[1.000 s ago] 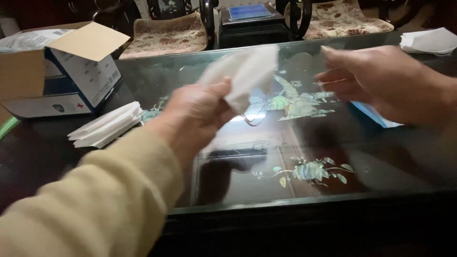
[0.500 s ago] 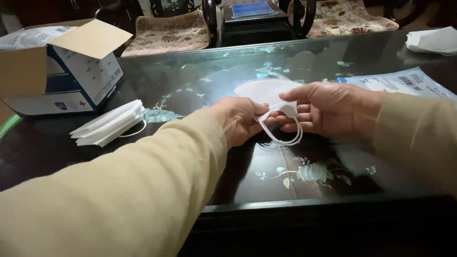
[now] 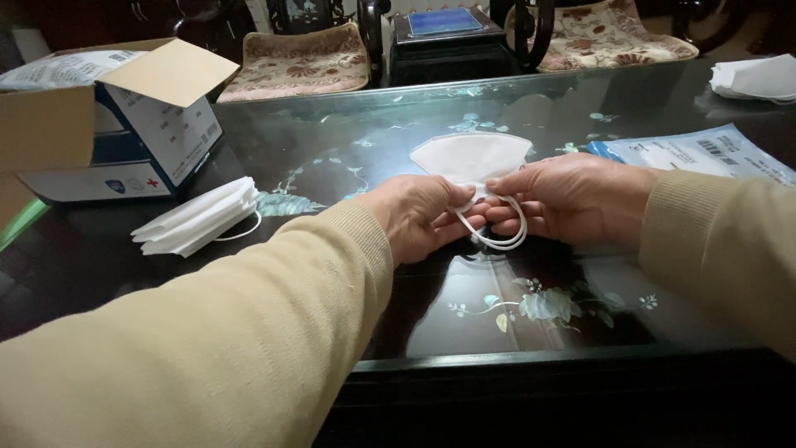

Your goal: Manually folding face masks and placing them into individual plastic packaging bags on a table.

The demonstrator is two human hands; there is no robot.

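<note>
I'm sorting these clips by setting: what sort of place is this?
Probably a home living room: a dark glass-topped table with floral inlay, floral cushioned wooden chairs behind it, and both hands folding a white face mask beside an open cardboard box.

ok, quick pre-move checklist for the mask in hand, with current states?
1. Folded white mask lies flat on the glass table: ok.
2. Left hand has a grip on the mask's near edge: ok.
3. Right hand pinches the ear loops: ok.
4. Loops untangled: cannot tell, strands overlap between the fingers.
5. Stack of masks lies apart, to the left: ok.
6. Open box and blue packet lie apart from both hands: ok.
</note>
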